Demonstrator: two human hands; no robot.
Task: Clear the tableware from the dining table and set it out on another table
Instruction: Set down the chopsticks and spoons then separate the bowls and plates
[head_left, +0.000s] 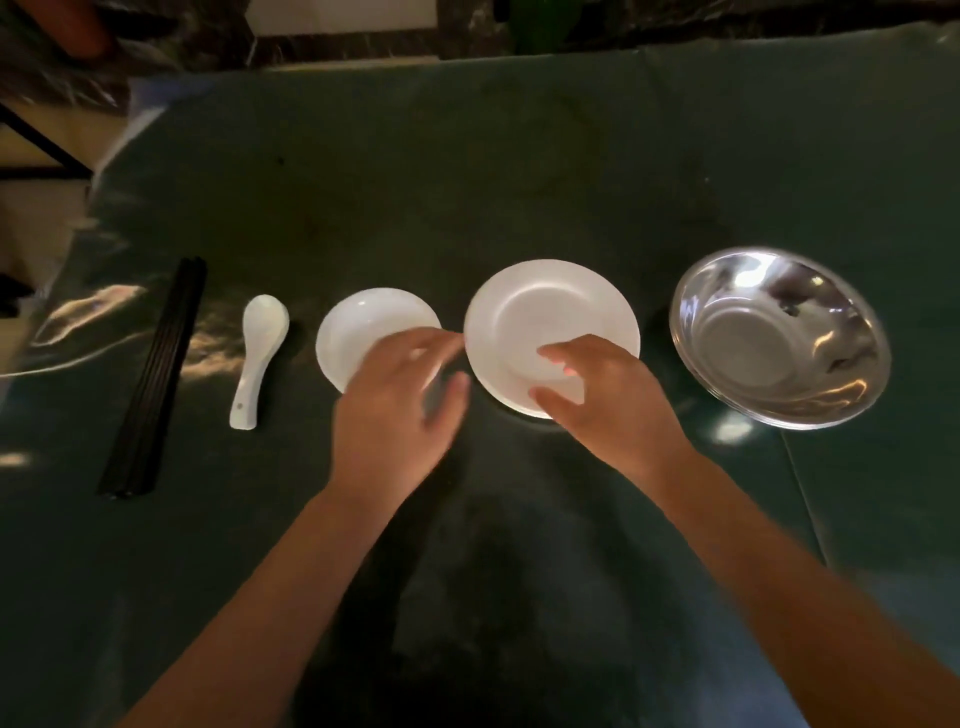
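A row of tableware lies on the dark green table (467, 182). From left to right: black chopsticks (156, 379), a white ceramic spoon (258, 353), a small white bowl (363, 327), a white plate (550, 312) and a steel basin (779, 338). My left hand (400, 410) hovers over the bowl's near right edge, fingers spread and blurred. My right hand (608, 395) is over the plate's near edge, fingers loosely bent; whether it touches the plate I cannot tell. Neither hand holds anything.
The table's far edge meets a dark marbled wall (363, 47). At the far left the tablecloth drops off beside a black frame (41, 150). Bright reflections lie on the cloth at the left.
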